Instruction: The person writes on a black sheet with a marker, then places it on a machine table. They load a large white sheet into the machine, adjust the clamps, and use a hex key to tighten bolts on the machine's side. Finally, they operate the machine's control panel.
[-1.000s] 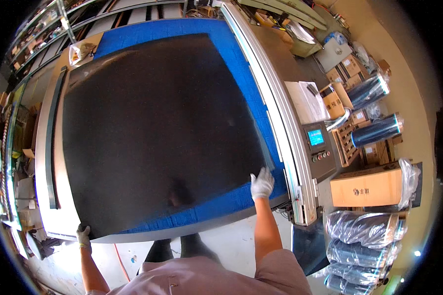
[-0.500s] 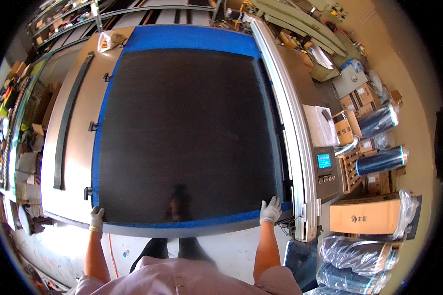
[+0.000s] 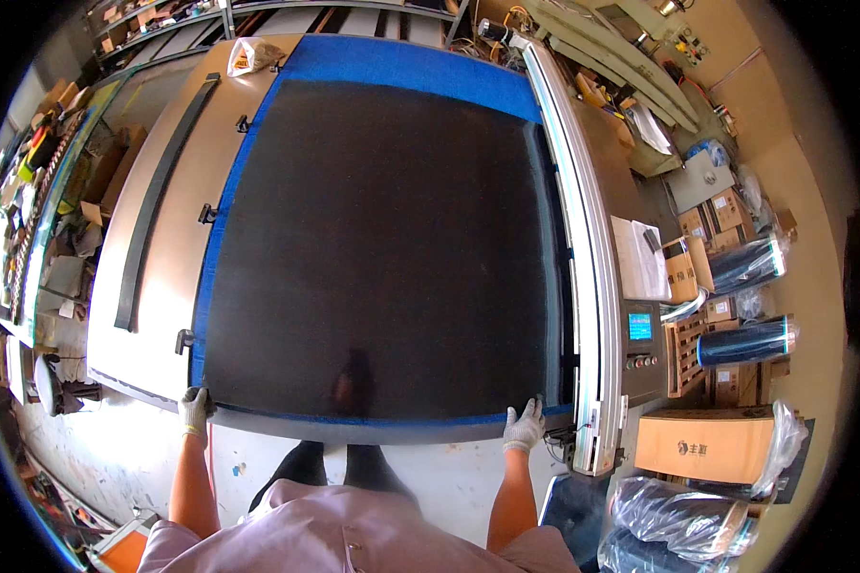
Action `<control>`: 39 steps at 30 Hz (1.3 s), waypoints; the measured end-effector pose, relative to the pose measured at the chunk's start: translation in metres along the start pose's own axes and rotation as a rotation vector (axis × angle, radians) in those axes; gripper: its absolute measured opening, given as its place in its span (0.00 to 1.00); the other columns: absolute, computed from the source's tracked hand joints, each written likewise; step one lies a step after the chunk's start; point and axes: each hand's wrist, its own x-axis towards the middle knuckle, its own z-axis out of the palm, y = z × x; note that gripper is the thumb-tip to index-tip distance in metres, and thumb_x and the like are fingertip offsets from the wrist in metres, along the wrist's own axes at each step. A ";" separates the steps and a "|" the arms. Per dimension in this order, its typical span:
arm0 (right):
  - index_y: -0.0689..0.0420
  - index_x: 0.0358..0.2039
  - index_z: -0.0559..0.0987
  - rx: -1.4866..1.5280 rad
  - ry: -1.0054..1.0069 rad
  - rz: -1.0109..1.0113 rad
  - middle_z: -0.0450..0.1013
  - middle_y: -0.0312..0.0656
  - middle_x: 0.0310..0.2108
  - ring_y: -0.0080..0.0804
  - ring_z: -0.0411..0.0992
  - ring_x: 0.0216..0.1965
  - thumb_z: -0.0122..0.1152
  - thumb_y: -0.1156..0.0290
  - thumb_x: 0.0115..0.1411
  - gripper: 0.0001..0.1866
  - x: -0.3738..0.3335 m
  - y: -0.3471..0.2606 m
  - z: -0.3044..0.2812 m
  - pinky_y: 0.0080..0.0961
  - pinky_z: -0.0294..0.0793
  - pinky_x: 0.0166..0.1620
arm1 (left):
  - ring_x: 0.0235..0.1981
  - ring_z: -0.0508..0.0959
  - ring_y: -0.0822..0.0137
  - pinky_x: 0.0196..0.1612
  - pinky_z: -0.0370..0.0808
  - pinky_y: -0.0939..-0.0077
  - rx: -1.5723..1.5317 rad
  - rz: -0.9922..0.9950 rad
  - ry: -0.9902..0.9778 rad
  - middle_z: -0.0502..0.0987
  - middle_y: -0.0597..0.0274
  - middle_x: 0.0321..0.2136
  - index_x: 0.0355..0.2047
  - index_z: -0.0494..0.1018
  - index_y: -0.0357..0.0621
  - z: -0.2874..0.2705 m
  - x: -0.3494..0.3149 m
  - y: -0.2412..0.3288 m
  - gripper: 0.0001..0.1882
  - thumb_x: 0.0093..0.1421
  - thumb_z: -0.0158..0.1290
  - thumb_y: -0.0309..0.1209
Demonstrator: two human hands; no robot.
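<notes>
A large, glossy black sheet (image 3: pixel 382 248) lies flat over a blue mesh bed (image 3: pixel 401 72) on a wide table. At its near left corner is my left hand (image 3: pixel 195 413), in a pale glove, fingers curled over the sheet's edge; the grip itself is small in view. My right hand (image 3: pixel 523 427), gloved too, rests at the near right corner. Its thumb and fingers are apart, the fingertips touching the sheet's edge. Small black clamps (image 3: pixel 207 214) line the left side of the bed.
A long metal rail (image 3: pixel 588 258) runs along the bed's right side, beside a control panel (image 3: pixel 640 334) with a lit screen. On the left table surface lie a dark strip (image 3: pixel 162 205) and a plastic bag (image 3: pixel 254 55). Cartons (image 3: pixel 707 444) and plastic-wrapped rolls (image 3: pixel 683 511) stand at right.
The view has shifted, so the table sits farther right and higher. Both hands stay at the near corners. My right hand's fingers reach less far over the sheet.
</notes>
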 end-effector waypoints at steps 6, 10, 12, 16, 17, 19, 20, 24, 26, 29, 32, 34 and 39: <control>0.55 0.63 0.64 -0.011 -0.036 -0.108 0.59 0.49 0.64 0.53 0.64 0.57 0.62 0.42 0.52 0.43 -0.011 0.008 -0.001 0.50 0.64 0.57 | 0.13 0.67 0.75 0.17 0.63 0.80 -0.093 0.021 0.125 0.71 0.67 0.17 0.28 0.74 0.42 0.002 0.004 -0.010 0.07 0.62 0.55 0.30; 0.53 0.64 0.62 0.012 -0.042 -0.193 0.57 0.49 0.65 0.52 0.63 0.58 0.67 0.44 0.49 0.46 -0.020 0.020 -0.005 0.49 0.65 0.57 | 0.14 0.66 0.77 0.18 0.61 0.82 -0.178 0.074 0.162 0.71 0.70 0.17 0.28 0.75 0.44 0.003 0.009 -0.020 0.07 0.62 0.57 0.32; 0.53 0.64 0.62 0.016 -0.045 -0.186 0.57 0.49 0.65 0.52 0.63 0.58 0.68 0.45 0.48 0.46 -0.016 0.019 -0.006 0.49 0.65 0.56 | 0.15 0.65 0.78 0.19 0.60 0.83 -0.161 0.076 0.145 0.70 0.71 0.17 0.29 0.76 0.45 -0.001 0.007 -0.021 0.07 0.62 0.57 0.34; 0.54 0.62 0.65 -0.032 -0.047 -0.155 0.58 0.48 0.65 0.52 0.65 0.56 0.69 0.46 0.47 0.45 -0.008 0.021 0.001 0.46 0.66 0.56 | 0.17 0.67 0.77 0.21 0.62 0.82 -0.237 0.011 0.126 0.72 0.71 0.19 0.34 0.76 0.45 -0.006 0.002 -0.019 0.12 0.62 0.57 0.40; 0.54 0.62 0.65 -0.031 -0.044 -0.168 0.59 0.48 0.64 0.52 0.66 0.56 0.70 0.46 0.47 0.45 -0.006 0.018 0.006 0.46 0.66 0.56 | 0.18 0.69 0.76 0.23 0.64 0.82 -0.287 -0.003 0.137 0.73 0.70 0.20 0.36 0.75 0.45 -0.005 0.001 -0.021 0.14 0.61 0.57 0.43; 0.53 0.63 0.64 0.000 -0.098 -0.148 0.56 0.48 0.66 0.52 0.65 0.58 0.71 0.48 0.47 0.46 -0.008 0.007 -0.006 0.45 0.67 0.57 | 0.23 0.74 0.72 0.29 0.71 0.78 -0.332 0.064 0.060 0.76 0.68 0.25 0.41 0.75 0.44 0.013 -0.013 -0.026 0.20 0.61 0.57 0.47; 0.53 0.64 0.62 0.058 -0.092 -0.169 0.55 0.49 0.66 0.53 0.65 0.58 0.72 0.50 0.46 0.47 -0.011 0.014 -0.003 0.45 0.67 0.56 | 0.25 0.76 0.70 0.33 0.73 0.76 -0.353 0.069 0.005 0.77 0.67 0.27 0.43 0.74 0.43 0.041 -0.031 -0.004 0.20 0.61 0.57 0.46; 0.50 0.65 0.59 0.115 -0.150 -0.241 0.53 0.51 0.67 0.53 0.68 0.56 0.75 0.57 0.44 0.49 -0.024 -0.015 -0.013 0.43 0.71 0.54 | 0.28 0.77 0.69 0.34 0.76 0.73 -0.155 0.057 -0.104 0.79 0.61 0.30 0.41 0.76 0.38 0.079 -0.063 0.011 0.18 0.60 0.59 0.40; 0.50 0.66 0.58 0.132 -0.132 -0.220 0.52 0.50 0.68 0.55 0.68 0.55 0.76 0.57 0.44 0.51 -0.026 -0.018 -0.012 0.41 0.71 0.55 | 0.29 0.77 0.70 0.32 0.76 0.74 0.056 0.123 -0.122 0.79 0.59 0.31 0.39 0.76 0.34 0.094 -0.072 0.020 0.17 0.59 0.60 0.38; 0.49 0.66 0.59 0.140 -0.150 -0.179 0.52 0.51 0.68 0.55 0.68 0.55 0.76 0.58 0.44 0.51 -0.022 -0.014 -0.011 0.38 0.71 0.55 | 0.33 0.77 0.67 0.38 0.76 0.72 0.033 0.289 -0.139 0.80 0.57 0.35 0.42 0.75 0.31 0.125 -0.123 0.099 0.17 0.59 0.60 0.33; 0.50 0.65 0.60 0.231 -0.091 -0.203 0.53 0.52 0.67 0.57 0.67 0.55 0.75 0.61 0.45 0.48 -0.021 -0.010 0.000 0.40 0.70 0.56 | 0.38 0.77 0.65 0.44 0.75 0.71 -0.050 0.492 -0.215 0.79 0.56 0.38 0.46 0.74 0.33 0.132 -0.166 0.175 0.19 0.59 0.61 0.32; 0.51 0.63 0.64 0.316 0.016 -0.309 0.58 0.55 0.64 0.57 0.67 0.55 0.67 0.64 0.53 0.37 -0.024 -0.010 0.000 0.41 0.69 0.57 | 0.43 0.77 0.62 0.47 0.74 0.69 -0.063 0.574 -0.289 0.78 0.55 0.43 0.49 0.73 0.34 0.132 -0.192 0.219 0.21 0.59 0.61 0.33; 0.55 0.54 0.74 0.462 0.279 -0.235 0.66 0.59 0.57 0.55 0.69 0.55 0.48 0.77 0.59 0.22 -0.038 -0.041 -0.010 0.42 0.70 0.55 | 0.39 0.79 0.62 0.43 0.76 0.70 0.072 0.727 -0.395 0.79 0.56 0.39 0.45 0.74 0.36 0.120 -0.216 0.300 0.18 0.58 0.62 0.32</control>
